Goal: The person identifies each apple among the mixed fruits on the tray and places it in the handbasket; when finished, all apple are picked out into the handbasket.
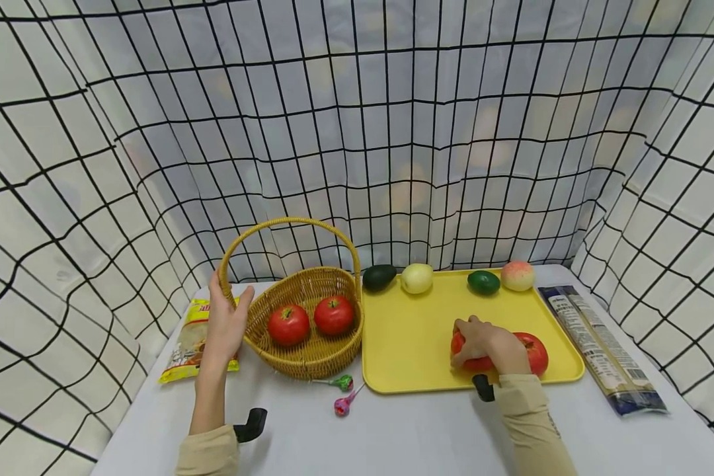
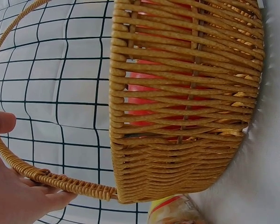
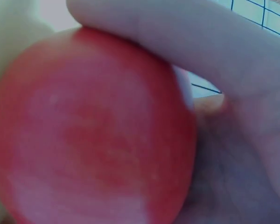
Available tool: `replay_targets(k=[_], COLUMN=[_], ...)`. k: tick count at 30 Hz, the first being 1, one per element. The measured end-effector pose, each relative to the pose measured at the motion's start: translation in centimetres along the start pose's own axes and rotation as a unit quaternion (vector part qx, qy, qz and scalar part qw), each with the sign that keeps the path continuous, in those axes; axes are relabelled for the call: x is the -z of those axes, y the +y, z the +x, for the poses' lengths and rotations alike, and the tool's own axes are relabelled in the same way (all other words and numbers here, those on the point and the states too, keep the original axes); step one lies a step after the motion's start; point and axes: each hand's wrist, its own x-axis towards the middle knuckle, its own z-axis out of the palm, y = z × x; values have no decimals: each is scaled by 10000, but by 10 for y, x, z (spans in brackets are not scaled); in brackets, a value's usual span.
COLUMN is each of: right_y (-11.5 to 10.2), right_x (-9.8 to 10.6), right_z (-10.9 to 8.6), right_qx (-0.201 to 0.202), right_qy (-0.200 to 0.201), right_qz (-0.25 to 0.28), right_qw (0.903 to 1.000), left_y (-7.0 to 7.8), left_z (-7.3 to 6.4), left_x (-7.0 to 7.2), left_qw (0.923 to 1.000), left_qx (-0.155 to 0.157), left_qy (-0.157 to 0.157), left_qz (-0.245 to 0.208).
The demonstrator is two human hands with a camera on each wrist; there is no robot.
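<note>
Head view: four tomatoes, one basket, one tray.

Left of tray: basket, with two tomatoes inside. At tray's front right: third tomato; just left of that, fourth tomato, apparently on the tray. Along tray rear, left to right: avocado, round fruit, second avocado, peach. Right of tray: long packet. Left of basket: bag. At basket's front right: two lollipops.
</note>
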Motion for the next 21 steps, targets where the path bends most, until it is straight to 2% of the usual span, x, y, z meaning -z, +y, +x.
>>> replay_targets(k=[9, 14, 21], right_y=[-12, -22, -36], right_x=[-2, -1, -2], right_z=[-2, -2, -1], right_qx=[111, 485, 955], right_qy=[57, 341, 793], right_qz=[92, 296, 813], right_qw=[9999, 9978, 9889], left_y=[-1, 0, 2], left_z=[0, 1, -2], left_x=[1, 2, 1], left_qw=[9999, 9999, 9999], left_qx=[-96, -85, -97], left_qy=[-47, -62, -35], left_qz=[55, 97, 75])
